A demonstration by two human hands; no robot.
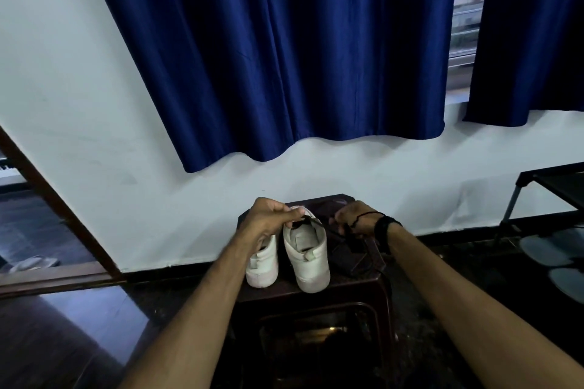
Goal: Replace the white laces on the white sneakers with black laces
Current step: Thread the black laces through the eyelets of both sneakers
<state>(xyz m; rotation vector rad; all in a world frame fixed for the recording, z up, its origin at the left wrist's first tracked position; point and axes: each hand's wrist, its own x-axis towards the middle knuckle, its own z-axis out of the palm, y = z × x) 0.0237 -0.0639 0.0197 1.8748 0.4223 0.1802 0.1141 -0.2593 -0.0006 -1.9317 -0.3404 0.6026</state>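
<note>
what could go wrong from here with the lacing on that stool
Both hands pull a black lace at the right sneaker: left hand at its collar, right hand off to the side. An uneven tug could tip the sneaker or slide it off the small dark stool. The left forearm crowds the left sneaker, which it may nudge.

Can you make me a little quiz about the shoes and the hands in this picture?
1. True or false: the two white sneakers stand on a dark stool.
2. Which hand pinches the black lace at the top of the right-side sneaker? A: the left hand. B: the right hand. C: neither.
3. Fill the gap: the curtain hanging on the wall behind is dark ____.

Key: 1 true. 2 A; the right hand grips another dark strand off to the side. 3 blue.
</note>
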